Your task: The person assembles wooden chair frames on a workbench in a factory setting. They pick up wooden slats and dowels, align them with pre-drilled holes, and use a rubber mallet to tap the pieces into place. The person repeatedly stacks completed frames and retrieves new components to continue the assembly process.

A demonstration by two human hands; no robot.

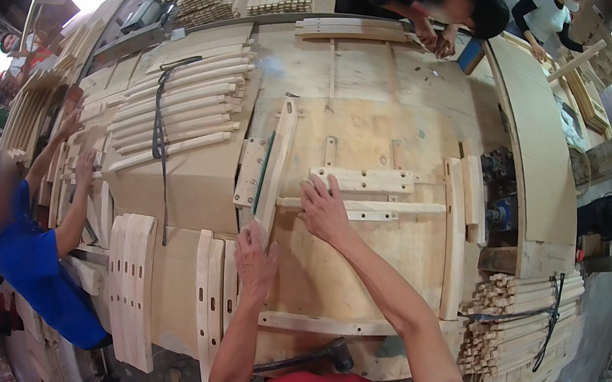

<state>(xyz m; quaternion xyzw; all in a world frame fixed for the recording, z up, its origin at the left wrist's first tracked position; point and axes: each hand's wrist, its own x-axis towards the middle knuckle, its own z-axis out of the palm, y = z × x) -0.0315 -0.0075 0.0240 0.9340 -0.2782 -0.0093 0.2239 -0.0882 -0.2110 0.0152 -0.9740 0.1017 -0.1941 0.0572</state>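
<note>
A pale wooden rail [398,208] lies crosswise on the plywood work board [357,270], its left end near a long slotted slat [277,159]. My right hand [325,211] is wrapped over the rail near that end, its fingertips by a screwed-down wooden block [371,179]. My left hand [254,264] grips the slat's lower end; some of its fingers are hidden. At the board's right side, another slotted slat [453,237] stands parallel to the first. A wooden strip with holes [360,329] runs along the near edge.
A hammer [335,356] lies at the near edge. Slotted slats [127,275] and rows of turned spindles [184,106] with a black strap are to the left; bundled sticks [513,317] are stacked at right. A person in blue [47,255] works at left, another [421,3] across the table.
</note>
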